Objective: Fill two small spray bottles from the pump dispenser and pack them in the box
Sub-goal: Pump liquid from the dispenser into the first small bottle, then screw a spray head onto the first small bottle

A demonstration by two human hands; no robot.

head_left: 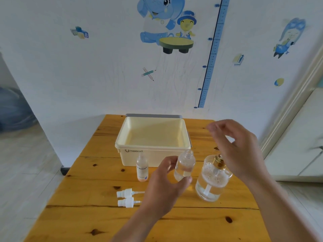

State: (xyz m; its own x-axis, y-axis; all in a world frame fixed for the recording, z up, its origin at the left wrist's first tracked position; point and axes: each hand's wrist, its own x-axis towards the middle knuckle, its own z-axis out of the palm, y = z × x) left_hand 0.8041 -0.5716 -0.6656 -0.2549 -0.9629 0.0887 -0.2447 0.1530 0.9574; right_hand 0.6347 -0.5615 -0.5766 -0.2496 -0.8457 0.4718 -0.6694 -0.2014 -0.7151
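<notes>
My left hand (165,186) grips a small clear uncapped spray bottle (185,165), partly filled, and holds it upright just left of the pump dispenser (212,179). That dispenser is a clear glass bottle with a gold collar and foamy liquid inside. My right hand (239,147) hovers over its pump head with fingers loosely spread, hiding the top. A second small bottle (142,167), labelled and uncapped, stands in front of the cream box (152,151), which is open with nothing in it. Two white spray caps (128,197) lie on the table to the left.
The wooden table (104,220) stands against a white wall with cartoon stickers. A grey lid (153,115) lies behind the box. Floor shows on the left, and a white cabinet (300,140) stands on the right.
</notes>
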